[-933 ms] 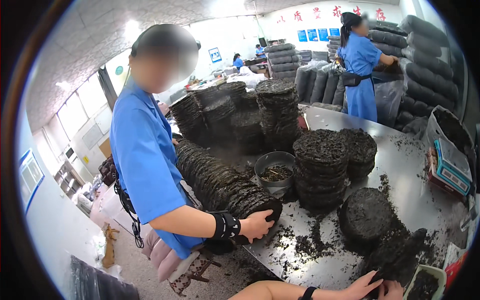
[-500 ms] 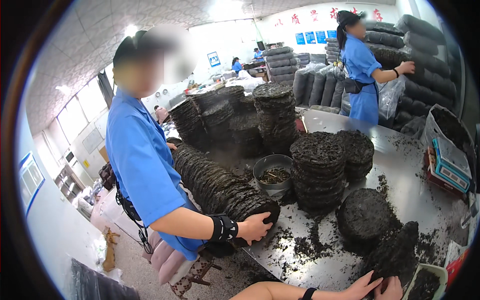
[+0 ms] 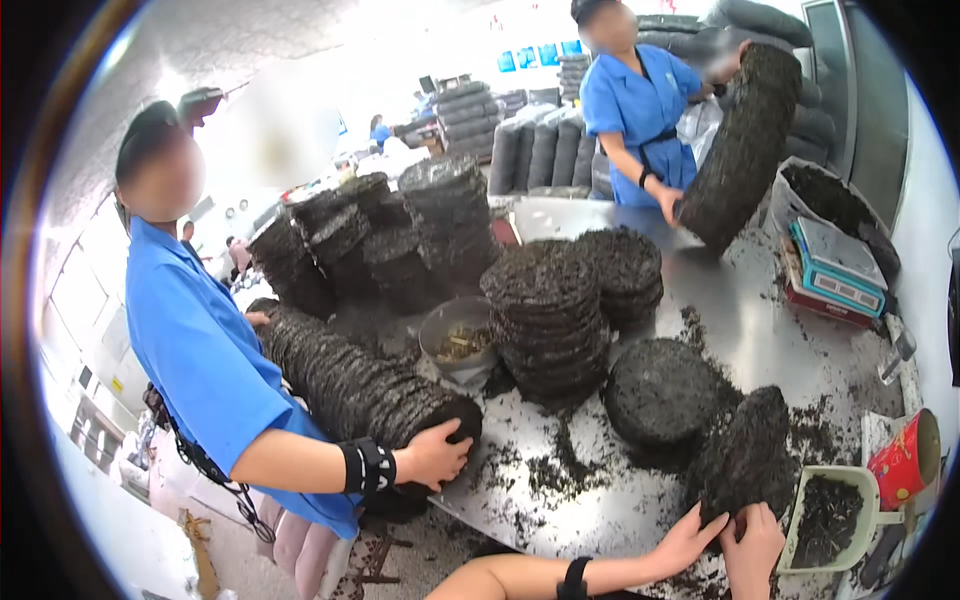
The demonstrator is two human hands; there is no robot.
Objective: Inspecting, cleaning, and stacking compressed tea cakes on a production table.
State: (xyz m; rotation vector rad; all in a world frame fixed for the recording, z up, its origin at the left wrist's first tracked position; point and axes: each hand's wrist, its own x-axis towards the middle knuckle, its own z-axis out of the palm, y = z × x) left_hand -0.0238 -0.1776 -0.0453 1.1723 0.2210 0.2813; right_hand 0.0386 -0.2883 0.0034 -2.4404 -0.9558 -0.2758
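Observation:
At the table's near edge I hold a dark round cake of what looks like dried seaweed (image 3: 742,450), tilted up with its ragged top pointing away from me. The fingers of my left hand (image 3: 690,541) grip its lower edge. Close beside them, my right hand (image 3: 755,543) pinches the same edge, thumb and fingers together. My fingertips are partly hidden against the dark cake. Just beyond it lies a low stack of flat round cakes (image 3: 661,392), and a pale green dustpan-like scoop (image 3: 828,521) with dark scraps sits right of my right hand.
Taller cake stacks (image 3: 548,315) and a metal bowl (image 3: 458,342) stand on the metal table (image 3: 730,300). At left a co-worker (image 3: 205,330) holds a long row of cakes; across the table another (image 3: 640,115) holds a long column. A blue scale (image 3: 835,265) and red can (image 3: 905,458) are at right.
My view has swung right and down. The far co-worker has turned toward the table and now holds a long column of cakes over it. My hands still grip the same cake.

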